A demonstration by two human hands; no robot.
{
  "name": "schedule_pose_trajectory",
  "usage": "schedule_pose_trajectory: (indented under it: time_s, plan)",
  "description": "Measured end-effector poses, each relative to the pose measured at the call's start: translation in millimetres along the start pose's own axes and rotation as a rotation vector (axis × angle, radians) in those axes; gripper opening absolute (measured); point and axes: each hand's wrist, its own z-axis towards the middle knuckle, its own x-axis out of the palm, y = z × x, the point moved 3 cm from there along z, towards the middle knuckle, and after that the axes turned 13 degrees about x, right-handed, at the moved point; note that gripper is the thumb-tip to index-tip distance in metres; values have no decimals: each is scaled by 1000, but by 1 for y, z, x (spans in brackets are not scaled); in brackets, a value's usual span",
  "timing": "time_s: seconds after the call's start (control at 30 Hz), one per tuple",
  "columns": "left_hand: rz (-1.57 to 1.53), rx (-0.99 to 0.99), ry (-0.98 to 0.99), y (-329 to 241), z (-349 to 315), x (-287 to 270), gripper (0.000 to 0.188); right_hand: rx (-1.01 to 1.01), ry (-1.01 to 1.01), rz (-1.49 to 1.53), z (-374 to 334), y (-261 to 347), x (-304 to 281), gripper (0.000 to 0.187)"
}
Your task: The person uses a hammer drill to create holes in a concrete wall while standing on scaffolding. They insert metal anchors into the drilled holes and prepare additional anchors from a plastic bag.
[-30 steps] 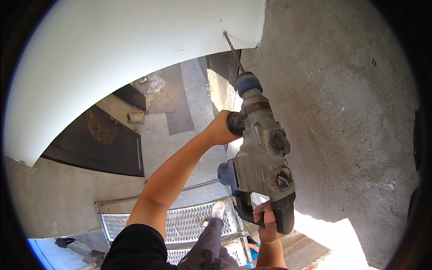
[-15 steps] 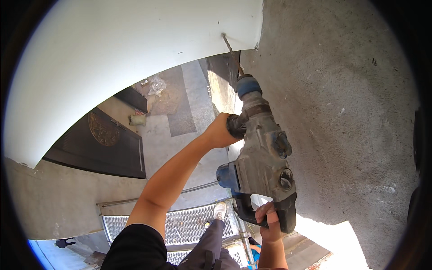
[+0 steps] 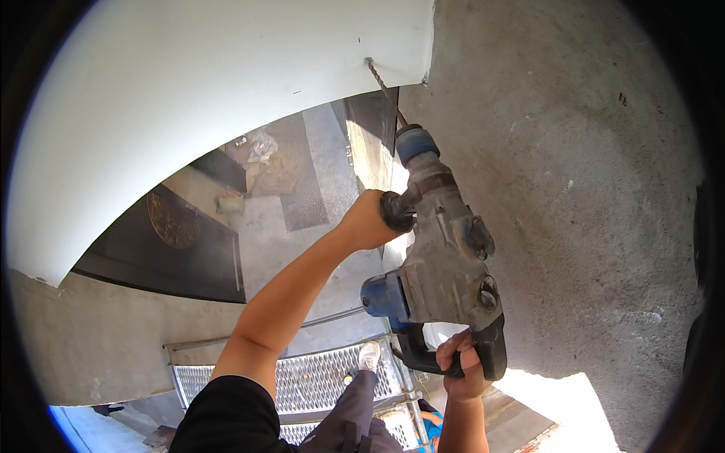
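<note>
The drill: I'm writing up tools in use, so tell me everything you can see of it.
The drill is large and scuffed, with a grey, metal-looking body, a blue collar and a blue housing on its left. Its spiral bit points up the picture, tip at the white surface; how deep is unclear. The left hand grips the black side handle, the right hand the black rear handle. Whether it runs cannot be told.

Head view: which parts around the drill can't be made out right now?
Head view: the tip of the drill bit, too small at the white surface to tell how deep it sits.
Head view: most fingers of the left hand, hidden by its own back and the side handle.
Head view: part of the rear handle, covered by the right hand.
Head view: the right forearm, cut off by the lower edge.
</note>
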Motion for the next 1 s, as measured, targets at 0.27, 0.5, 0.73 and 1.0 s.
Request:
schedule_pose_trajectory:
  time_s: [0.27, 0.5, 0.73, 1.0]
  plan:
    - [-27, 9, 18, 8, 3, 4, 33, -73, 83, 122, 6, 0, -1, 16]
    - [-28, 20, 31, 10, 4, 3, 33, -58, 93, 116, 7, 1, -2, 23]
    - [13, -12, 31, 1, 5, -1, 33, -70, 96, 110, 7, 8, 3, 22]
    - [-84, 4, 29, -3, 7, 0, 28, -84, 120, 66, 2, 26, 8, 18]
